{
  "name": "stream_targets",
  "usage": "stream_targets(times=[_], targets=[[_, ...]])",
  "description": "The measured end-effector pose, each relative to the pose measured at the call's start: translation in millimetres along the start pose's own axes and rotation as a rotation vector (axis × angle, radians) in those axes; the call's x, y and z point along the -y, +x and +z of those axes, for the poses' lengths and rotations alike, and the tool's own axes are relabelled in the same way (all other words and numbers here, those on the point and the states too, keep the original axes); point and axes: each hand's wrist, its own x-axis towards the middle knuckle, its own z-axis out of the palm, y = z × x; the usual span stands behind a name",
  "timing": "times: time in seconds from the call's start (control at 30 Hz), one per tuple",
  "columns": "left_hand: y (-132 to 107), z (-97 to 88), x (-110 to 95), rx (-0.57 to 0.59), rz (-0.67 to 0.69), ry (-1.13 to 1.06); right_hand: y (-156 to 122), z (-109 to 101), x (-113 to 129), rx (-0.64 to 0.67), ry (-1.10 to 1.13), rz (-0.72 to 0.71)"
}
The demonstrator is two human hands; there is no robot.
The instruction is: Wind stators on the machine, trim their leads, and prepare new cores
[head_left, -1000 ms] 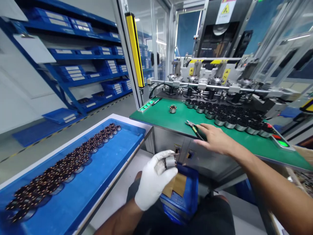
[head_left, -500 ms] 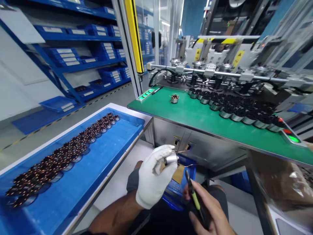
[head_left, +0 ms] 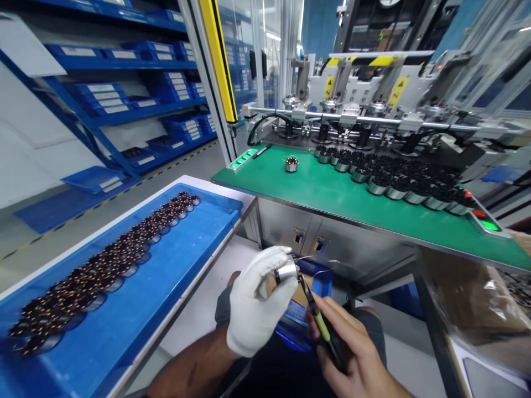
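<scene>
My left hand (head_left: 257, 301), in a white glove, is closed round a small silver motor stator (head_left: 286, 271) with thin copper wire ends sticking out to the right. My bare right hand (head_left: 357, 354) grips green-handled cutting pliers (head_left: 317, 318), whose dark tip points up at the stator's wires. Both hands are low in front of me, over a small blue bin (head_left: 307, 309) on my lap.
A blue tray (head_left: 174, 260) on my left carries a long row of wound copper stators (head_left: 103, 265). The green worktable (head_left: 332, 193) ahead bears one lone stator (head_left: 291, 163) and several dark parts (head_left: 398, 179) before a machine. Blue shelving stands at the left.
My right hand left the green table with the pliers, dropped to my lap and brought their tip up to the stator. My left hand stayed put.
</scene>
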Motion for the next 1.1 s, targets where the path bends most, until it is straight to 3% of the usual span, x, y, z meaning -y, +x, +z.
stream_targets(times=[0.2, 0.33, 0.43, 0.53, 0.8, 1.1], targets=[[-1, -2.5, 10, 0.06, 0.044, 0.026, -9, 0, -9, 0.016, 0.053, 0.079], [5, -8.3, 20, 0.093, 0.01, -0.032, -10, -9, -8, 0.009, 0.41, 0.232], [10, -14.9, 25, 0.175, -0.033, -0.097, -11, -18, -2, 0.127, 0.69, 0.305], [13, -21.0, 25, 0.249, 0.013, -0.09, -13, -24, 3, 0.217, 0.821, 0.354], [17, -25.4, 18, 0.323, 0.278, -0.028, -4, -20, 7, 0.222, 0.868, 0.384], [18, -28.1, 13, 0.3, 0.321, 0.066, -5, -20, 6, 0.231, 0.714, 0.438]])
